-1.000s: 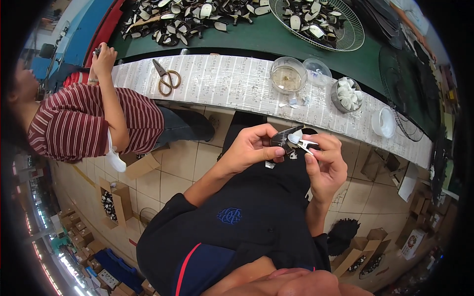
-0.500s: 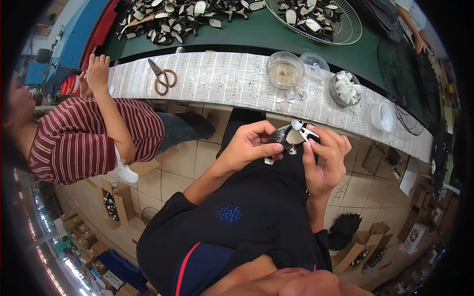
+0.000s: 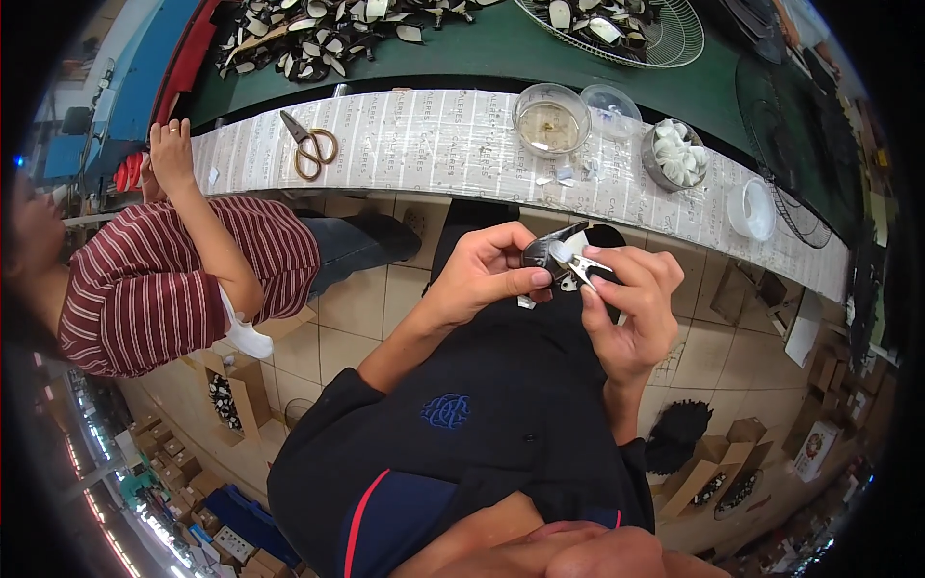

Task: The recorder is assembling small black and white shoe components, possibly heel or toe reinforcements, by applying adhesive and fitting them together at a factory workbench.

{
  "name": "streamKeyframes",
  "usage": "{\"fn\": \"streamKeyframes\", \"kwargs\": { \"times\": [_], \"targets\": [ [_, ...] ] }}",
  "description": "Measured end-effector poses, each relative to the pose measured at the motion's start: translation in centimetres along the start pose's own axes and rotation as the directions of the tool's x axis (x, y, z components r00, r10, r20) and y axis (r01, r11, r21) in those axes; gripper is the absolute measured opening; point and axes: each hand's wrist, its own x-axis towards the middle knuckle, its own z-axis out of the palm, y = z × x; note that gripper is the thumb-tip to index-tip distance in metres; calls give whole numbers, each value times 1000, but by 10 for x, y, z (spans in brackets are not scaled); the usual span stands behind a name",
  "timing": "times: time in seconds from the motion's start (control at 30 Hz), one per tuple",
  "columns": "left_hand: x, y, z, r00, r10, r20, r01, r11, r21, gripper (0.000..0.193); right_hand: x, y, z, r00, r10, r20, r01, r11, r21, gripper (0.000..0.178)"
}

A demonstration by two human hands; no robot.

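My left hand [image 3: 489,270] is closed, pinching a small glossy black shoe part [image 3: 538,252] with a pale inner face between thumb and fingers. A white-and-metal spring clip [image 3: 584,268] sits between the thumb and fingers of my right hand [image 3: 631,301]. At the clip's tip is a small white wad [image 3: 561,251], which looks like cotton and lies against the shoe part, or very close to it. Both hands are in front of my body, just short of the bench edge. My fingers partly cover the shoe part.
On the paper-covered bench [image 3: 424,144] are scissors [image 3: 310,154], a clear bowl of liquid [image 3: 549,143], a tin of white wads [image 3: 677,156] and a plastic tub [image 3: 751,210]. Behind lie a heap of shoe parts [image 3: 318,34] and a wire basket [image 3: 686,43]. A person in stripes [image 3: 183,279] sits at left.
My right hand has moved slightly left with the clip, bringing the white wad in to the shoe part. The shoe part has tilted a little in my left hand.
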Motion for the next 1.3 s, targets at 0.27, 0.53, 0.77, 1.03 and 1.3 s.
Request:
{"fn": "streamKeyframes", "kwargs": {
  "times": [0.27,0.53,0.77,1.03,1.3],
  "targets": [
    [0,0,0,1000,24,17,-23,999,-33,18,-1,4,1,995,32,-92,-48,982,-182,21],
    [0,0,1,999,27,29,-27,999,-30,17,-3,5,-1,987,21,-158,-39,993,-111,21],
    [-2,0,3,1000,15,22,-14,999,-48,18,-1,1,0,999,0,-44,-5,993,-115,20],
    [-3,1,1,1000,-1,0,1,996,-85,16,-16,4,-2,962,83,-259,-126,980,-154,15],
    [-3,3,2,1000,-15,-20,12,992,-124,15,-34,-3,5,895,300,-328,-231,945,233,16]
  ]
}}
